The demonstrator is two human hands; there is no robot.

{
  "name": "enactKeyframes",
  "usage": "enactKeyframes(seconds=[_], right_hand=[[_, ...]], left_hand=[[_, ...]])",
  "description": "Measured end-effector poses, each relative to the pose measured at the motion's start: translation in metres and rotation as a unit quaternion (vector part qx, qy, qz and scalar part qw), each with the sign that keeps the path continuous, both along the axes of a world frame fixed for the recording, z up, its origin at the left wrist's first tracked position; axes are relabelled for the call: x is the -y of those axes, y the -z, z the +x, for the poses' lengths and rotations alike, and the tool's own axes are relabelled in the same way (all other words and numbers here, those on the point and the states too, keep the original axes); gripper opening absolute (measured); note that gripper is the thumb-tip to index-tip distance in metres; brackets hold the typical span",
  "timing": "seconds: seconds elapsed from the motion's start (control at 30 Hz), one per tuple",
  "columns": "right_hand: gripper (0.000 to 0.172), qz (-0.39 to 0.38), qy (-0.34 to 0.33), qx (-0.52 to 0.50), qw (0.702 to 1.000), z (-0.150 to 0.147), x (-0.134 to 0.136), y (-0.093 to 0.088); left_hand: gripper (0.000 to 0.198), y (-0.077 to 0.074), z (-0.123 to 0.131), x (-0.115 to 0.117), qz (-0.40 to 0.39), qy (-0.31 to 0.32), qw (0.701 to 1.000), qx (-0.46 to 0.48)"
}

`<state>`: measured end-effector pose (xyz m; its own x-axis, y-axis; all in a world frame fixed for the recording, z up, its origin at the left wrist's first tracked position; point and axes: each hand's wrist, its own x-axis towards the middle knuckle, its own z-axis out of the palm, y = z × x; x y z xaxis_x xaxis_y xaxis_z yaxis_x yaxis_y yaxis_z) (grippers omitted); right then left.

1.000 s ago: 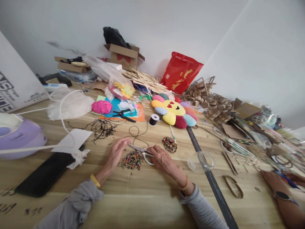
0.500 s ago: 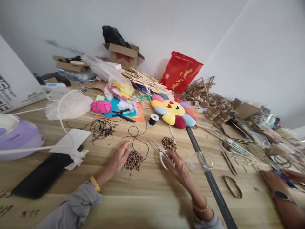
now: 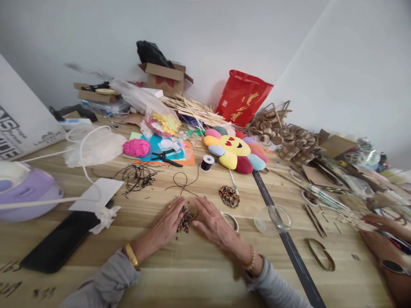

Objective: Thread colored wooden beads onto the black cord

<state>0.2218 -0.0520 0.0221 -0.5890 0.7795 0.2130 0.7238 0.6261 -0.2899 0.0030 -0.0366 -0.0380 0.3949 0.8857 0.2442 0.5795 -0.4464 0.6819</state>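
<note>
A small pile of multicoloured beads (image 3: 184, 222) lies on the wooden table between my hands. My left hand (image 3: 166, 223) is open, its fingers extended along the pile's left side and touching the beads. On the right, my right hand (image 3: 214, 223) is also open with nothing gripped, fingers stretched and angled inward. White-handled scissors (image 3: 236, 223) lie on the table, mostly hidden behind that hand. A black cord (image 3: 185, 186) curls just beyond my fingertips. Past my right hand is a coiled string of beads (image 3: 229, 196).
Farther back are a thread spool (image 3: 207, 163), pliers (image 3: 166, 158) and a flower cushion (image 3: 236, 149). A black phone (image 3: 59, 237) lies left, near a purple device (image 3: 32, 190). Clear tape rolls (image 3: 280, 219) are right of my hand. Another person's hands (image 3: 380, 239) work at the far right.
My right hand has let go of the scissors and moved left to the bead pile. My left hand has turned slightly inward, closer against the beads. The co-worker's hands have shifted a little.
</note>
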Motion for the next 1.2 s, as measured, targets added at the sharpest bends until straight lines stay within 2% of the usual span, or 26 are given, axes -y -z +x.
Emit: enactKeyframes(seconds=[0.1,0.23,0.33,0.67,0.87,1.07,1.2], right_hand=[[0.077,-0.014,-0.064,0.019,0.998,-0.022,-0.015,0.016],[0.095,-0.009,-0.084,-0.001,0.996,-0.029,-0.023,0.037],[0.096,-0.005,-0.091,0.000,0.996,-0.025,-0.020,0.045],[0.104,-0.003,-0.107,-0.016,0.994,-0.027,-0.007,0.041],[0.108,0.005,-0.102,-0.032,0.994,-0.027,0.002,0.041],[0.112,0.005,-0.109,-0.046,0.993,-0.026,0.008,0.040],[0.111,-0.013,-0.109,-0.055,0.992,-0.026,0.006,0.042]], left_hand=[[0.053,-0.001,-0.001,0.002,-0.003,0.025,1.000,0.000],[0.056,-0.003,-0.003,0.003,-0.004,0.041,0.999,-0.011],[0.058,-0.005,-0.004,0.005,-0.004,0.051,0.998,-0.034],[0.067,-0.007,-0.009,0.028,-0.038,0.043,0.997,-0.044],[0.070,-0.013,-0.012,0.036,-0.056,0.049,0.996,-0.056],[0.066,-0.017,-0.013,0.044,-0.073,0.043,0.995,-0.043],[0.059,-0.017,-0.015,0.041,-0.115,0.026,0.993,-0.024]])
